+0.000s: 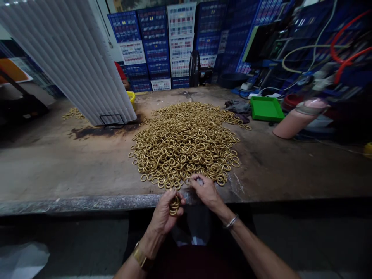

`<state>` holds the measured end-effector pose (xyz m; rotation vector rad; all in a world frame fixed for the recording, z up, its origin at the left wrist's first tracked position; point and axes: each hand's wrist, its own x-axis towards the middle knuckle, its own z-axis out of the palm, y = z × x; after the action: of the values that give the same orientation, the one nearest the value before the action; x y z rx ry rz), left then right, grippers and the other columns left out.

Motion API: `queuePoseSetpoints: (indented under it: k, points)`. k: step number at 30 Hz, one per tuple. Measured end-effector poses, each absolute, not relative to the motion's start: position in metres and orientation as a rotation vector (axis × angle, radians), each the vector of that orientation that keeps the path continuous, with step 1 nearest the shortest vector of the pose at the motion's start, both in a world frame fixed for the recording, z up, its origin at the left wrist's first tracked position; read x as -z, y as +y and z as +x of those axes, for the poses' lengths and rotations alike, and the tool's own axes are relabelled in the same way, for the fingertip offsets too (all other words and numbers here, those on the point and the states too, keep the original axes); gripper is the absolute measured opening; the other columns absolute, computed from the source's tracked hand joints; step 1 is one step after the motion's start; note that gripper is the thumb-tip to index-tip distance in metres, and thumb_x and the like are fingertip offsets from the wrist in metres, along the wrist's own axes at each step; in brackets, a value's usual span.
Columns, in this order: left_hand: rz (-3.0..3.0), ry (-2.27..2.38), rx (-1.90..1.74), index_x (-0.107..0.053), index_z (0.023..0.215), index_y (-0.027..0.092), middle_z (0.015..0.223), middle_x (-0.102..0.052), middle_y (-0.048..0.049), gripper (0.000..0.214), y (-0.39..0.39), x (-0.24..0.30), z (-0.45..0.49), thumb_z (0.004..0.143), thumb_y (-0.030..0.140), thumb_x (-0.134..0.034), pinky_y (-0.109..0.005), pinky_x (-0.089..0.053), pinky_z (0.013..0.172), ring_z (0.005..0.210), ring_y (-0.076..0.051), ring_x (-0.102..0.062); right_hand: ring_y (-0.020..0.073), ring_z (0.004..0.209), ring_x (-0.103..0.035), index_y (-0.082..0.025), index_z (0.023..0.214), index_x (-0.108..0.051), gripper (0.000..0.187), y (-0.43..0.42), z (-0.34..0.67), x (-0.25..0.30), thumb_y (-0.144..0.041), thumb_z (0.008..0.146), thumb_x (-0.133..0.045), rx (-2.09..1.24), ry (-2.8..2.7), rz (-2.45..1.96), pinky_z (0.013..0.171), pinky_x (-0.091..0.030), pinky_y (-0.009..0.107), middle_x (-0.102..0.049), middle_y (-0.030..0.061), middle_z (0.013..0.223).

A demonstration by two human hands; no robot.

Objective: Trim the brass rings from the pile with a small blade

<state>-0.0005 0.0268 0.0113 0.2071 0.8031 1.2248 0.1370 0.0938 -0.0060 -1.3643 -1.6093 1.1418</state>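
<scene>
A large heap of brass rings (186,143) lies on the worn workbench (58,170), reaching almost to its near edge. My left hand (167,213) is closed round a small stack of brass rings (174,204), held just below the bench edge. My right hand (206,190) rests at the front rim of the heap, its fingers pinched together on a ring there. A clear plastic bag (193,228) hangs below my hands, in front of my lap.
A white corrugated sheet stack (72,58) stands at the back left, with a smaller ring pile (72,113) beside it. A green tray (266,108), a pink cylinder (296,118), a yellow tub (132,99) and stacked crates (180,42) sit farther back.
</scene>
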Motion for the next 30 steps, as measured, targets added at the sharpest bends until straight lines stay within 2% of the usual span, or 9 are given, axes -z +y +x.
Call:
queuePoseSetpoints:
  k: [3, 7, 16, 19, 22, 27, 30]
  points:
    - [0.332, 0.915, -1.264, -0.052, 0.074, 0.015, 0.066, -0.054, 0.0004, 0.025, 0.029, -0.01, 0.006, 0.065, 0.032, -0.068, -0.015, -0.033, 0.038, 0.056, -0.009, -0.053, 0.0047, 0.037, -0.034, -0.017, 0.069, -0.051, 0.023, 0.087, 0.138, 0.003, -0.04, 0.072, -0.051, -1.431, -1.329, -1.258, 0.037, -0.028, 0.018, -0.052, -0.004, 0.055]
    - [0.435, 1.021, -1.29, -0.053, 0.087, 0.017, 0.062, -0.054, 0.0027, 0.034, 0.029, -0.01, 0.014, 0.064, 0.038, -0.068, -0.015, -0.034, 0.038, 0.05, -0.008, -0.05, 0.0031, 0.037, -0.035, -0.016, 0.073, -0.052, 0.027, 0.076, 0.136, -0.001, -0.042, 0.069, -0.056, -1.556, -1.202, -1.16, 0.035, -0.027, 0.016, -0.053, -0.0026, 0.058]
    - [0.697, 1.261, -1.301, -0.056, 0.075, 0.017, 0.051, -0.048, 0.0055, 0.026, 0.03, -0.003, 0.018, 0.07, 0.042, -0.061, -0.016, -0.03, 0.038, 0.039, -0.005, -0.038, 0.0053, 0.039, -0.037, -0.017, 0.069, -0.055, 0.023, 0.072, 0.137, 0.003, -0.039, 0.073, -0.052, -1.412, -1.408, -1.214, 0.038, -0.03, 0.018, -0.05, -0.0036, 0.052]
    - [0.925, 1.38, -1.326, -0.059, 0.072, 0.017, 0.049, -0.046, 0.0052, 0.021, 0.029, -0.003, 0.018, 0.072, 0.038, -0.059, -0.017, -0.031, 0.042, 0.042, -0.006, -0.039, 0.0067, 0.042, -0.038, -0.018, 0.074, -0.056, 0.022, 0.074, 0.14, 0.002, -0.038, 0.076, -0.049, -1.345, -1.476, -1.24, 0.043, -0.032, 0.018, -0.048, -0.0051, 0.051]
    - [1.067, 1.408, -1.344, -0.061, 0.067, 0.016, 0.05, -0.046, 0.0043, 0.019, 0.028, -0.008, 0.02, 0.071, 0.035, -0.06, -0.018, -0.032, 0.046, 0.046, -0.007, -0.04, 0.0073, 0.049, -0.039, -0.018, 0.068, -0.055, 0.02, 0.076, 0.141, 0.001, -0.035, 0.075, -0.049, -1.253, -1.569, -1.255, 0.049, -0.034, 0.018, -0.046, -0.0047, 0.054]
    - [0.913, 1.351, -1.114, -0.056, 0.077, 0.017, 0.051, -0.046, 0.0053, 0.025, 0.027, -0.012, 0.021, 0.073, 0.042, -0.055, -0.017, -0.029, 0.039, 0.04, -0.006, -0.038, 0.0075, 0.052, -0.036, -0.016, 0.061, -0.053, 0.019, 0.076, 0.14, 0.0, -0.032, 0.072, -0.05, -1.226, -1.611, -1.329, 0.051, -0.032, 0.019, -0.041, -0.0051, 0.054]
    - [0.838, 1.254, -1.037, -0.052, 0.079, 0.017, 0.057, -0.047, 0.005, 0.027, 0.026, -0.011, 0.019, 0.075, 0.044, -0.052, -0.015, -0.03, 0.038, 0.042, -0.005, -0.04, 0.0079, 0.053, -0.038, -0.016, 0.061, -0.053, 0.02, 0.075, 0.139, -0.003, -0.033, 0.072, -0.049, -1.253, -1.601, -1.328, 0.053, -0.033, 0.019, -0.044, -0.0047, 0.054]
